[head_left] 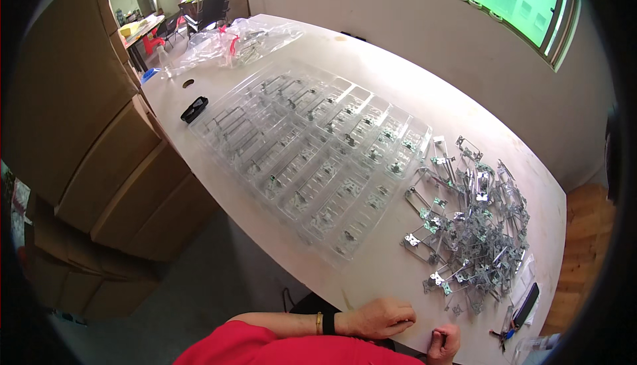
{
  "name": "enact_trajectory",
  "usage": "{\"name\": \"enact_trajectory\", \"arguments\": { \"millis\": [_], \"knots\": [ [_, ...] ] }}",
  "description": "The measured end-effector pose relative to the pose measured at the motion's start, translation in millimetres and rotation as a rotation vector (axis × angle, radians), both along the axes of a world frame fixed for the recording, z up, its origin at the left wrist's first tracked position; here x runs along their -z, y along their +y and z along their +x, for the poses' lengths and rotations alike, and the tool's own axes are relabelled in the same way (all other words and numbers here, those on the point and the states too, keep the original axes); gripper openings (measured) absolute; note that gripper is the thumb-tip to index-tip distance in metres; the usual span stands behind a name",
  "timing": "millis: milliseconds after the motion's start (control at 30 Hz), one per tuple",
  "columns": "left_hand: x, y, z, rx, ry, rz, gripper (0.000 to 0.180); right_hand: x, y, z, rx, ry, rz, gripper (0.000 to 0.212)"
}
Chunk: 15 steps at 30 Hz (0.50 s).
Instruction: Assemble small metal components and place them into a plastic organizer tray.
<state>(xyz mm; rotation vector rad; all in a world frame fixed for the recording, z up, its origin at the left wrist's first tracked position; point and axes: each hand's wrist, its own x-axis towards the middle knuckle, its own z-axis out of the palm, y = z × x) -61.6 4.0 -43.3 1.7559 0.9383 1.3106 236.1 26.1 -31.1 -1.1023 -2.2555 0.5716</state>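
Note:
My left hand point(379, 318) rests on the near edge of the white table, its fingers curled in and closed, with no object showing in it. Just to its right, my right hand point(444, 342) lies at the table edge, also curled closed; nothing shows in its grasp. Beyond both hands, to the right, is a heaped pile of bent metal wire brackets with small plates point(474, 232). Ahead and to the left, a clear plastic blister tray point(312, 159) has rows of long compartments, many with similar metal brackets in them. Neither hand touches the tray or the pile.
A black-handled tool point(526, 306) lies on paper at the right edge, near a small tool with coloured handles point(507, 332). A black object point(194, 110) sits left of the tray. Clear plastic bags point(232, 45) lie at the far end. Cardboard boxes point(126, 186) stack along the left.

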Motion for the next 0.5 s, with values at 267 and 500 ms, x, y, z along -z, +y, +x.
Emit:
{"name": "enact_trajectory", "arguments": {
  "millis": [267, 500],
  "knots": [
    [8.5, 1.4, 6.1, 0.019, -0.048, 0.007, 0.009, -3.2, 0.1, -4.9, 0.031, -0.041, 0.026, 0.009],
    [8.8, 1.6, 9.2, 0.010, -0.087, -0.029, 0.016, 1.9, 0.4, -2.0, 0.027, -0.076, 0.099, 0.011]
  ]
}}
